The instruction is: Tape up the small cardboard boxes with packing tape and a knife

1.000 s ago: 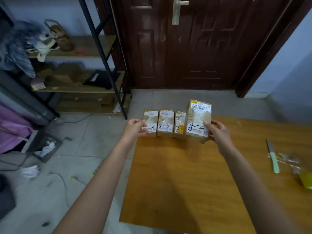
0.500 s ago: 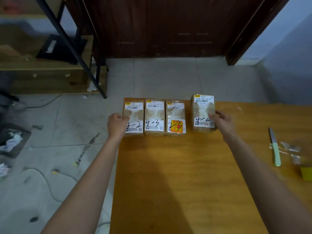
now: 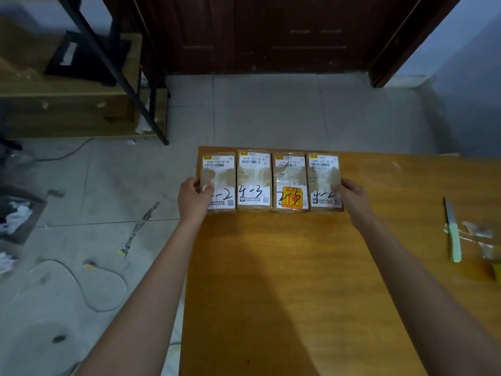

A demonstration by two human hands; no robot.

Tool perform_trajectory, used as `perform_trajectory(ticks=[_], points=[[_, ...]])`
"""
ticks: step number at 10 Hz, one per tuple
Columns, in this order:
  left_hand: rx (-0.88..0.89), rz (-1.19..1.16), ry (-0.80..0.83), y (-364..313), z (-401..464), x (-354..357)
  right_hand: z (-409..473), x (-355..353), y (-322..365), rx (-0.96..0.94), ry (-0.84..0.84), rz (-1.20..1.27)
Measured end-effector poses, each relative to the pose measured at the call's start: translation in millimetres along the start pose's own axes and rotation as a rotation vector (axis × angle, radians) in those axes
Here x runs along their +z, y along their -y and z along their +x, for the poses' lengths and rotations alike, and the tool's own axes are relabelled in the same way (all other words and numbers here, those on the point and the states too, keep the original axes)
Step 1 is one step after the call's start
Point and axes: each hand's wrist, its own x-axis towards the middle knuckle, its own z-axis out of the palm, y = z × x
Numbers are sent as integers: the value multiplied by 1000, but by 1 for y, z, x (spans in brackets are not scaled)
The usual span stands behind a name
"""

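**Boxes: four in one row, pressed together at the far desk corner**

Boxes (image 3: 271, 181), small, cardboard, labelled and hand-numbered, four in count. We hold them flat at the far left corner of the desk (image 3: 284, 280), side by side and touching, label faces up. A second ago the rightmost box stood lifted in our right hand, then lay apart from the other three; now it sits closed up against them, so the gap is gone and the row is complete.

Left hand (image 3: 193, 199): fingers curled over the outer edge of the leftmost box (image 3: 219, 183), thumb on its top face. Right hand (image 3: 352, 198): fingers grasping the outer edge of the rightmost box (image 3: 324, 181). Both press inward, squaring the row.

We judge the gathering step finished and the taping not begun: no fresh strip crosses the boxes, though old clear tape shines on their faces.

Knife (image 3: 453, 234), pale green handle, lies at the right of the desk, well apart from the boxes, blade pointing away. Beside it, crumpled clear film (image 3: 479, 234) and a yellow object (image 3: 496, 272) cut by the frame edge; whether that is the tape roll, we cannot tell.

Nothing lies between row and knife. The leftmost box sits right at the desk's left edge, so a hard push could tip it to the floor (image 3: 81, 240).
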Motion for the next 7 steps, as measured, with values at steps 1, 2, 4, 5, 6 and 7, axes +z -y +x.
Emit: perform_trajectory(ticks=[1,2,4,5,6,7], points=[[-5,10,47,3,-8,6,-1,-8,-6,29,-21,-2],[-2,-3,49,4,-12,9,-1,-15,-12,30,-28,-19],[-52,-53,69,0,-13,6,-6,-18,-15,-12,3,-24],[-81,-50,28,-11,-14,-2,-12,-19,-9,-48,-2,-46],[-64,-56,-16,-18,-20,-6,-16,-23,-7,-78,-26,-93],[-7,-104,-133,-31,-33,-15,-25,-32,2,-125,-73,-123]])
